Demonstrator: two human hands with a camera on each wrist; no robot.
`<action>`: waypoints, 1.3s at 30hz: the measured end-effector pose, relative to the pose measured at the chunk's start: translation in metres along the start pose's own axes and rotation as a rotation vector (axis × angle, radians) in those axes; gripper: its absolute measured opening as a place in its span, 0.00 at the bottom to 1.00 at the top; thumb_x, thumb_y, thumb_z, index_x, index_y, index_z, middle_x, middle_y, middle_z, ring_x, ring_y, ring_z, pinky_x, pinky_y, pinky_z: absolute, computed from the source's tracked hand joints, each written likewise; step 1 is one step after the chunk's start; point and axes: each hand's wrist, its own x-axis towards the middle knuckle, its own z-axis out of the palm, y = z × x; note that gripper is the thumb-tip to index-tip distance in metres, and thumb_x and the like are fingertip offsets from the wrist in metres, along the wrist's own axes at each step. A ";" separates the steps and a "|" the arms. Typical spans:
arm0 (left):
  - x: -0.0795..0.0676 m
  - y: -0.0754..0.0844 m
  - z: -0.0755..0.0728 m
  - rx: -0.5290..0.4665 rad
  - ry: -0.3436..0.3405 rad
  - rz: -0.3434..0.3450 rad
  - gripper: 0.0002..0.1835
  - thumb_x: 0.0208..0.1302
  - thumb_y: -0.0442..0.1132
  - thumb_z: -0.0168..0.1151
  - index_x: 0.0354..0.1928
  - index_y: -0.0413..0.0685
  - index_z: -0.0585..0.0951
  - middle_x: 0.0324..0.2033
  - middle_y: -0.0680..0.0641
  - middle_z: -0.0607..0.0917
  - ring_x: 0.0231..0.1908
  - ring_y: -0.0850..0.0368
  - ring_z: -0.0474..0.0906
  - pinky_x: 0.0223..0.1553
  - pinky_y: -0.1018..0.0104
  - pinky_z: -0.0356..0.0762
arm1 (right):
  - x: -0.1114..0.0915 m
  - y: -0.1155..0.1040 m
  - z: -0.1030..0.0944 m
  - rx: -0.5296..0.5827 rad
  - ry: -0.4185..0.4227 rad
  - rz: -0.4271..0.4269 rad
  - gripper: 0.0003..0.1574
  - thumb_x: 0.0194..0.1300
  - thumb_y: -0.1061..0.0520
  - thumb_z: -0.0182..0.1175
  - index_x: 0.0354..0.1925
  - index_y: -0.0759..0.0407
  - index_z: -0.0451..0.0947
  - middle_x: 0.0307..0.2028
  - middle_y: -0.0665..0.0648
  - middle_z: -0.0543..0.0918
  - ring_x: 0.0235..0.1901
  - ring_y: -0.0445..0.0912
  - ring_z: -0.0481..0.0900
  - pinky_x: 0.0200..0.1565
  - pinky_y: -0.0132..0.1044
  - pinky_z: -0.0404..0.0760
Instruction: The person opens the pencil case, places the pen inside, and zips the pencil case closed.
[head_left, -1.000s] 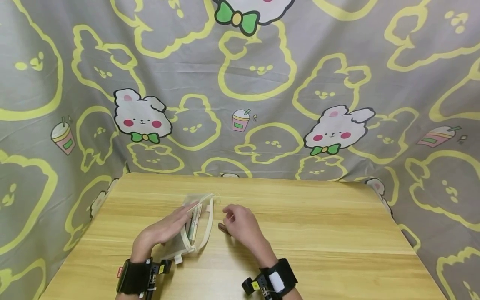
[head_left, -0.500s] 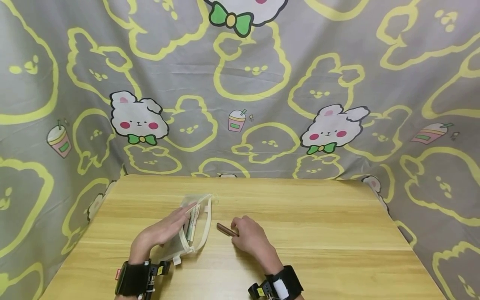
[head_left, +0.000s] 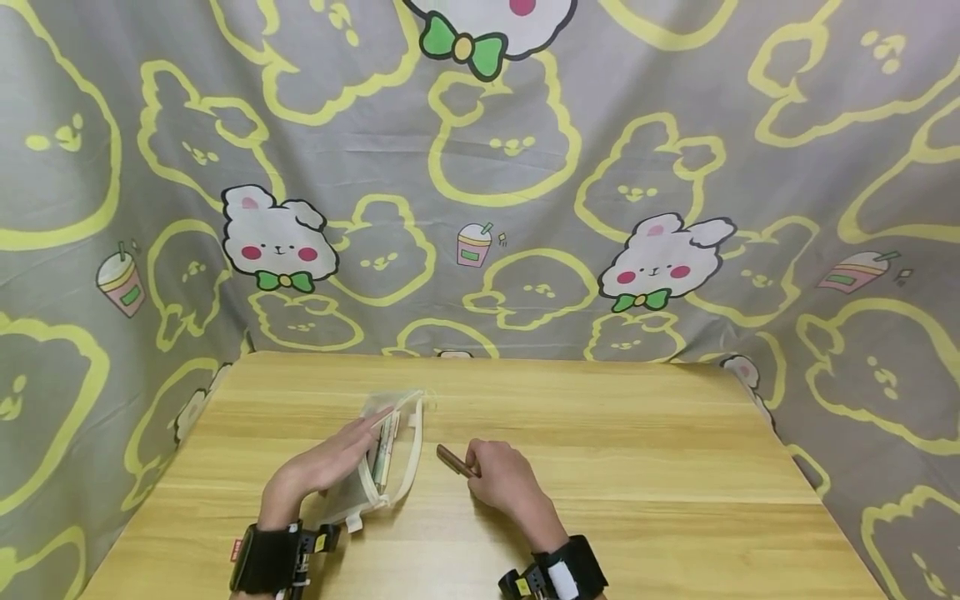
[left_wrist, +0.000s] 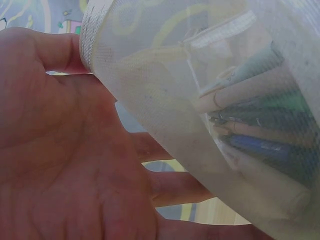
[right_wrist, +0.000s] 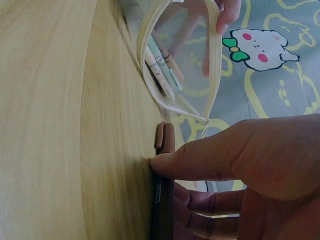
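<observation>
My left hand (head_left: 330, 458) lies against a translucent mesh pencil case (left_wrist: 150, 95), its fingers extended behind the mesh and one digit touching the zipper edge (head_left: 412, 460). The case's mouth gapes toward the right, with several pens (right_wrist: 162, 65) inside. A blue pen (left_wrist: 260, 146) and a green one show through the mesh. My right hand (head_left: 506, 475) pinches a dark brown pen (head_left: 453, 460) between thumb and fingers, just right of the case. In the right wrist view the thumb (right_wrist: 200, 155) presses on the pen near its clip end; the lower part runs out of frame.
Both hands work over a light wood-grain table (head_left: 637, 450). A grey curtain (head_left: 525, 167) with yellow outlines and rabbit faces hangs behind and at both sides. Each wrist carries a black strap (head_left: 576, 569) with a small camera.
My right hand has shifted slightly right and toward me, and more of the brown pen now shows in its grip. My left hand and the pencil case have stayed in place.
</observation>
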 end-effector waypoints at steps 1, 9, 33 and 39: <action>0.000 0.000 0.000 -0.003 -0.001 -0.001 0.27 0.81 0.36 0.25 0.77 0.35 0.49 0.74 0.29 0.49 0.70 0.26 0.40 0.64 0.25 0.41 | 0.000 0.000 0.000 0.004 0.000 -0.002 0.09 0.53 0.66 0.66 0.35 0.59 0.80 0.20 0.47 0.74 0.18 0.42 0.70 0.19 0.33 0.72; -0.003 -0.001 0.000 -0.008 0.005 -0.002 0.27 0.81 0.38 0.25 0.77 0.35 0.49 0.74 0.29 0.48 0.70 0.25 0.39 0.62 0.22 0.40 | 0.000 0.000 0.001 0.024 -0.012 -0.003 0.09 0.54 0.66 0.64 0.36 0.59 0.80 0.18 0.47 0.74 0.16 0.40 0.68 0.16 0.30 0.68; 0.001 0.003 0.001 -0.003 -0.003 -0.044 0.27 0.82 0.40 0.26 0.77 0.38 0.48 0.74 0.30 0.47 0.70 0.25 0.37 0.64 0.23 0.37 | 0.005 -0.014 0.008 0.153 0.069 -0.060 0.08 0.57 0.63 0.63 0.37 0.63 0.85 0.19 0.45 0.77 0.14 0.35 0.69 0.16 0.27 0.68; 0.001 0.003 0.001 0.007 -0.001 -0.034 0.27 0.82 0.40 0.27 0.77 0.38 0.49 0.74 0.30 0.48 0.70 0.25 0.38 0.64 0.24 0.37 | 0.012 -0.026 0.011 0.195 0.106 -0.087 0.10 0.58 0.64 0.62 0.40 0.64 0.85 0.21 0.46 0.79 0.17 0.35 0.72 0.18 0.27 0.73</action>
